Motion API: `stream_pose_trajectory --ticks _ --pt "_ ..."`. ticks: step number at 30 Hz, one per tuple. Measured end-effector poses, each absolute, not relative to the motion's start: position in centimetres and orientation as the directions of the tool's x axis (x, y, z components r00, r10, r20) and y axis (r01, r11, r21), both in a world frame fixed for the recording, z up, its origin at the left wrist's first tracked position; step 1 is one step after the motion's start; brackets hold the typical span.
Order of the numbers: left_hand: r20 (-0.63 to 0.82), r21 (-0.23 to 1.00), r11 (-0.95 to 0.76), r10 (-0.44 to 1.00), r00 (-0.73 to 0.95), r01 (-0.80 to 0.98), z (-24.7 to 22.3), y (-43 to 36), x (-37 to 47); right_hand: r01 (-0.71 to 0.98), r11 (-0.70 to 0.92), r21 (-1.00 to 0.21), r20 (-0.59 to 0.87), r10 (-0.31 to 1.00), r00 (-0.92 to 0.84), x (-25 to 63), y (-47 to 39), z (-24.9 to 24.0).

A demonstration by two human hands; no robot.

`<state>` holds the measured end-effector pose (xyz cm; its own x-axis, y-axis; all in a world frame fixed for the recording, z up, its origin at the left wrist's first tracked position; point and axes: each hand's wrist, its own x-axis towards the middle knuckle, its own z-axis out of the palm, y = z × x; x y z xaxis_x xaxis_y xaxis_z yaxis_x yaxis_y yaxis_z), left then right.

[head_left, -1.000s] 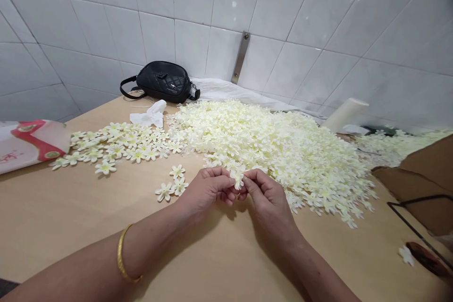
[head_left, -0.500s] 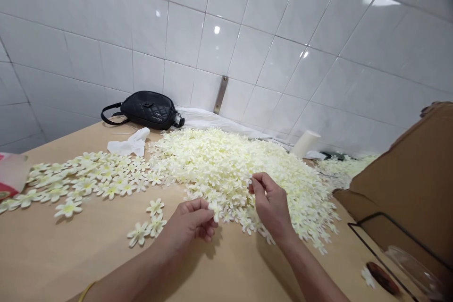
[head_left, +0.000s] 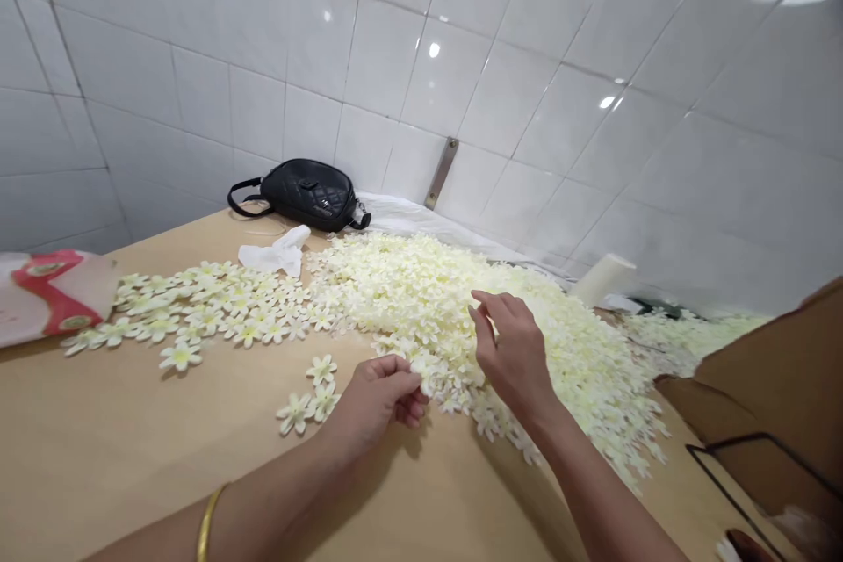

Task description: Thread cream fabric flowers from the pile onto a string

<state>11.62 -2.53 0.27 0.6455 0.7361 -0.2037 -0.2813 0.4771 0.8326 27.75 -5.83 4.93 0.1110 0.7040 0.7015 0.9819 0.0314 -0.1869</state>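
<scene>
A big heap of pale yellow-white artificial flowers [head_left: 408, 281] covers the middle of the table. My left hand [head_left: 385, 395] is closed in a pinch at the heap's front edge, with a white flower [head_left: 421, 379] between thumb and index finger. Over the heap's front right part is my right hand [head_left: 514, 356], its thumb and index finger apart and nothing visible between them. A small group of loose flowers [head_left: 294, 413] lies just left of my left hand. Farther left, more flowers [head_left: 217, 307] are spread in a flat layer.
A black bag [head_left: 309, 193] sits at the back by the tiled wall, near a crumpled white tissue [head_left: 277, 253]. Behind the heap leans a cream-coloured roll [head_left: 602, 281]. A brown cardboard box [head_left: 757, 378] stands at right, and a red-and-white package [head_left: 53, 299] at far left.
The view has turned to the left, so things sit farther right in the picture. My right hand's thumb and index finger have moved apart; my left hand keeps its pinch.
</scene>
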Motion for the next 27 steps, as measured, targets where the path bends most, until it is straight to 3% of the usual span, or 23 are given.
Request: stream_pose_trajectory --ticks 3,7,12,20,27 --pt "-0.201 0.828 0.482 0.733 0.65 -0.287 0.3 -2.8 11.6 0.887 0.18 -0.425 0.591 0.798 0.121 25.0 -8.9 3.7" --pt "-0.168 0.81 0.498 0.704 0.69 -0.311 0.2 -3.1 11.5 0.783 0.204 -0.588 0.494 0.857 0.148 23.3 -10.7 2.2" --pt "-0.148 0.81 0.509 0.658 0.738 -0.291 0.3 -2.9 11.4 0.767 0.217 -0.603 0.505 0.849 0.156 23.5 -10.3 1.3" --pt "-0.168 0.804 0.526 0.648 0.743 -0.277 0.4 -3.3 11.7 0.849 0.162 -0.502 0.526 0.837 0.151 23.7 -10.5 1.2" --pt "-0.2 0.8 0.539 0.656 0.728 -0.265 0.8 -3.4 11.8 0.704 0.099 -0.704 0.399 0.874 0.276 23.5 -10.6 1.2"
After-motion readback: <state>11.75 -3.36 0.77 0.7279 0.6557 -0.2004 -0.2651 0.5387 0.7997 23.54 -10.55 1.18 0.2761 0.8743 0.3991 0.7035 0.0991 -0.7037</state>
